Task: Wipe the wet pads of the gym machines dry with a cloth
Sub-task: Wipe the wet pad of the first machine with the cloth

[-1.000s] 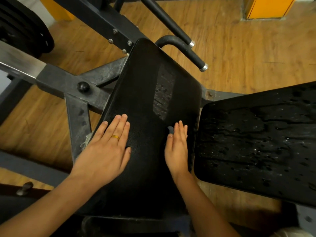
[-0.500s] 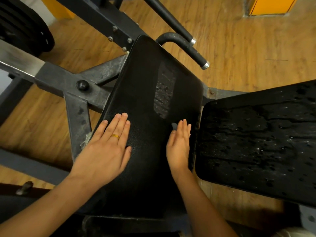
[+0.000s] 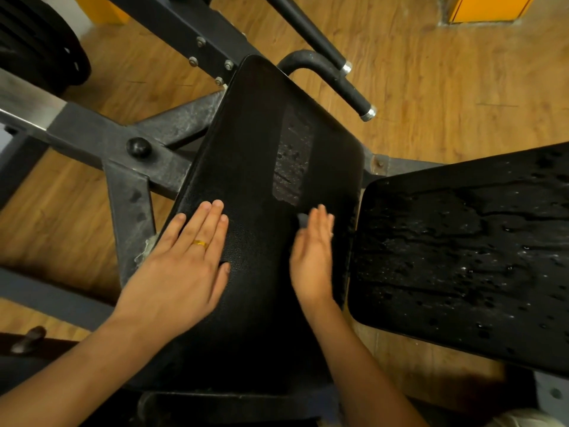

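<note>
From the head camera, looking down: a long black pad (image 3: 264,143) slopes away from the person, and both hands lie on its near half. The left hand (image 3: 181,266) lies flat near the pad's left edge, fingers straight and close together, a gold ring (image 3: 200,243) on one of them. The right hand (image 3: 312,260) is on the pad's right side, turned partly on edge, fingers straight and together; it is somewhat blurred. A small grey scrap (image 3: 303,218) shows at its thumb side, touching the pad; I cannot tell whether it is the cloth. A pale frayed tuft (image 3: 146,251) pokes out at the left hand's outer edge.

Just beyond the right fingertips, a wet patch (image 3: 292,161) shines on the pad. Right of the right hand, just beside it, a second pad (image 3: 462,257) is beaded all over with water.

A dark steel frame (image 3: 123,143) runs left of the long pad, a handle (image 3: 338,84) curves out at its far end, and weight plates (image 3: 37,41) sit far left on the wooden floor (image 3: 446,87).
</note>
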`<state>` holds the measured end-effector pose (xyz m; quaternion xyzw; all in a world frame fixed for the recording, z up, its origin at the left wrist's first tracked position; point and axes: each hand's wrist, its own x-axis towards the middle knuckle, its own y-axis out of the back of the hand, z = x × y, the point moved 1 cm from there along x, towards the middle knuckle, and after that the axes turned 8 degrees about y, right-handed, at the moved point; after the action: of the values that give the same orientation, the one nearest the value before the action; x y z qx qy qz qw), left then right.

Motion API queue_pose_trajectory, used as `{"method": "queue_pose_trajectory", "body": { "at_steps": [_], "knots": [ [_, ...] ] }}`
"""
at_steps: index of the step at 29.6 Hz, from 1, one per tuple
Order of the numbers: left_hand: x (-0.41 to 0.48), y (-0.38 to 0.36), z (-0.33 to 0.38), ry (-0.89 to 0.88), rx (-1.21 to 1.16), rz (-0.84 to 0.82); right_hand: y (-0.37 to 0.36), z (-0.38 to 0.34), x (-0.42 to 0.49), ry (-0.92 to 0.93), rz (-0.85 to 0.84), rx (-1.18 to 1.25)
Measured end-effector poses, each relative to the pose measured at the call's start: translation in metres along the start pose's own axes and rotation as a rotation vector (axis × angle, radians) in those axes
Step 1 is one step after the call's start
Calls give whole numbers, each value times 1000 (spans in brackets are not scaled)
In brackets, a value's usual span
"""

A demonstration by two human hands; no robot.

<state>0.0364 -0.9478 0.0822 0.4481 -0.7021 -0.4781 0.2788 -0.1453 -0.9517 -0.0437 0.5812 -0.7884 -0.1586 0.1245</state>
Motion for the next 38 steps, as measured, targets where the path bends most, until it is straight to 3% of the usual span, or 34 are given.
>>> {"method": "queue_pose_trajectory", "body": {
  "at_steps": [5,11,14,16,18,21,29,32,38],
  "knots": [
    [0,1,0,4,5,-1,-4,-12,8,-100,28,-23],
    [0,1,1,-3,16,-11,-34,-80,30,227,-137,-31],
    [0,1,1,-3,15,-10,-27,-70,29,294,-169,-34],
    [0,1,1,-1,9,-4,-19,-40,23,218,-93,-48],
    [-1,1,1,-1,10,-7,-6,-6,16,32,15,-46],
    [-1,0,0,3,10,-18,7,21,7,-112,33,-54],
    [-1,2,0,-2,10,-21,3,7,-27,79,-74,-9],
    [0,1,2,-4,18,-21,-7,3,-44,78,-40,-51],
    [1,0,1,-3,25,-21,-8,2,42,20,10,-46]
  ]
}}
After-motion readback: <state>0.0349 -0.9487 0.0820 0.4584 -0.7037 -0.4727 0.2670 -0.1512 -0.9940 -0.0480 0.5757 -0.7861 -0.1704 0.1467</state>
